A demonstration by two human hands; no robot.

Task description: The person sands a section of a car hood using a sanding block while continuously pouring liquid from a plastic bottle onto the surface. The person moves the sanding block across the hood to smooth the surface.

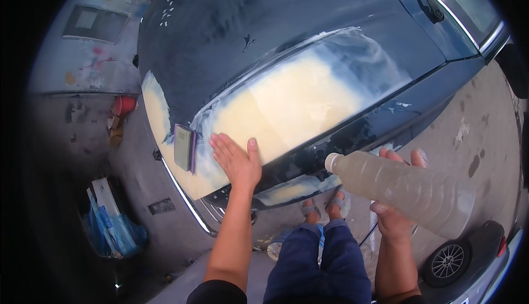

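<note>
Dark-blue car bonnet (pixel 231 23) fills the far view, carrying a broad cream filler patch (pixel 286 97) with a pale feathered border. Keep the patch evenly wetted; water is best fed from its far, high side so it runs across the whole area. The clear plastic bottle (pixel 402 188), tilted neck-first toward the bonnet edge on the right, is clamped in the right hand (pixel 394 216). The left hand (pixel 237 161) lies flat, fingers together, on the near patch edge. A sanding block (pixel 184 147) rests just left of it.
</note>
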